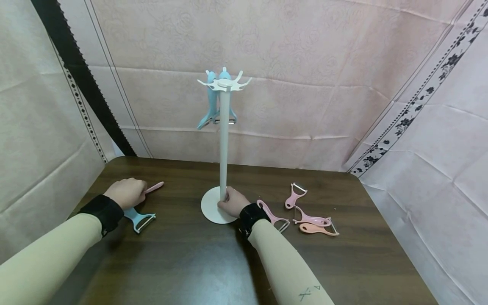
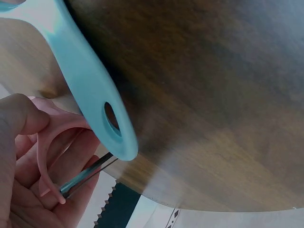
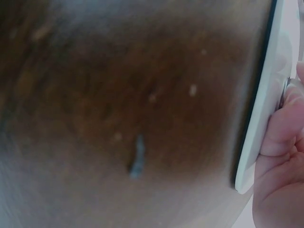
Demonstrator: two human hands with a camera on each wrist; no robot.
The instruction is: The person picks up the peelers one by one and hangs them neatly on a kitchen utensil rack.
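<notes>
My left hand (image 1: 127, 192) grips a pink peeler (image 1: 154, 187) at the table's left, its handle pointing right. In the left wrist view the thumb and fingers hold the peeler's U-shaped head (image 2: 43, 154). Just below that hand a blue peeler (image 1: 134, 216) lies on the table, its handle partly hidden. A white stand (image 1: 224, 144) rises upright from a round base (image 1: 211, 205). Low on its pole, the fingers of my right hand (image 1: 234, 203) are curled, close over the base. Blue peelers (image 1: 212, 99) hang from hooks at the back of its top.
Right of the stand lie several peelers: a pink one (image 1: 268, 212) beside my right wrist, another pink one (image 1: 293, 198) farther back, a third pink one (image 1: 312, 219) and an orange one (image 1: 312, 228). Light patterned cloth (image 1: 289, 110) hangs behind the brown table (image 1: 183, 262).
</notes>
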